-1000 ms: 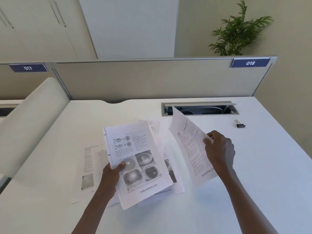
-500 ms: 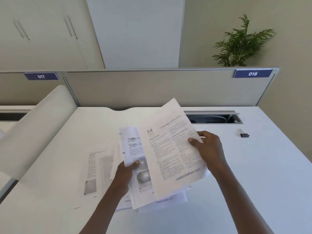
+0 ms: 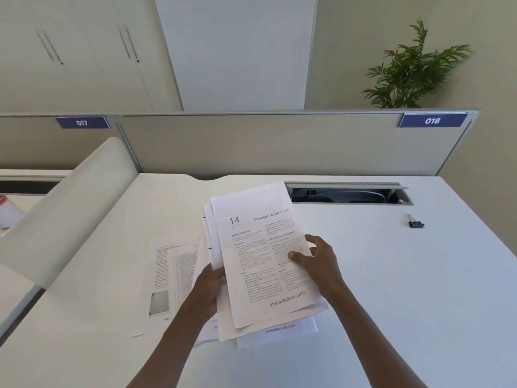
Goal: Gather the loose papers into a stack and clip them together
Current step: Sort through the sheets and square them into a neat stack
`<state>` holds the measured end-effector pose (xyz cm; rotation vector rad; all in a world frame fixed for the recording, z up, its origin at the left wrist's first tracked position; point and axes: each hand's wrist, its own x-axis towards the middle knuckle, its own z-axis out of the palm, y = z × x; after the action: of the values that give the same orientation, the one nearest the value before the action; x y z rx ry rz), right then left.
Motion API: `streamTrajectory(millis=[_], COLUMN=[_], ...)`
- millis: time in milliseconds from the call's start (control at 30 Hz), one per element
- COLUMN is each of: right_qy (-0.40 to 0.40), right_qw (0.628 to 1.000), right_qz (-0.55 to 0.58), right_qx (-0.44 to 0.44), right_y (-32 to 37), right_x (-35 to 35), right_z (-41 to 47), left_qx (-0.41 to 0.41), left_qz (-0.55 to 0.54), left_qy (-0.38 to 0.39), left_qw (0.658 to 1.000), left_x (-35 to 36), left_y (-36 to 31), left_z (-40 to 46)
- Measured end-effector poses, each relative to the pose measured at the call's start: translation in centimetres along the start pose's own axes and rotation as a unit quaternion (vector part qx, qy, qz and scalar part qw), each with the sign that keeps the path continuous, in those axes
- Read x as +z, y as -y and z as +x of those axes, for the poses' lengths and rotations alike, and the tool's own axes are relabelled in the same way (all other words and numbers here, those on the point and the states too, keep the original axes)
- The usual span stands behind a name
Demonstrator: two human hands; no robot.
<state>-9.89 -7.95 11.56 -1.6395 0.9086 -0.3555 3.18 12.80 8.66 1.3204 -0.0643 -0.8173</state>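
Observation:
Both hands hold a small stack of printed papers above the white desk. Its top sheet is headed "14 Diseases of the Uvea". My left hand grips the stack's left edge from below. My right hand pinches the right edge, thumb on the top sheet. Another printed sheet lies flat on the desk to the left. More sheets lie under the held stack, partly hidden. A black binder clip sits on the desk far to the right, apart from both hands.
An open cable tray is set into the desk at the back. A grey partition closes off the far edge. A curved white divider stands at the left. A potted plant rises behind the partition.
My right hand brought the "Diseases of the Uvea" sheet leftward and laid it on top of the papers in my left hand. The view has tilted upward.

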Motion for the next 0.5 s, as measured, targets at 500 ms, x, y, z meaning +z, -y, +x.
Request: streamTrajectory(millis=[500], right_qy=[0.012], right_qw=[1.000], right_qz=[0.021], right_qx=[-0.002], right_y=[-0.9], right_x=[1.4], right_z=[0.3], left_qx=[0.023], left_qz=[0.029], left_qy=[-0.021], left_qw=[0.999], left_x=[0.3], left_y=[-0.3], left_z=[0.3])
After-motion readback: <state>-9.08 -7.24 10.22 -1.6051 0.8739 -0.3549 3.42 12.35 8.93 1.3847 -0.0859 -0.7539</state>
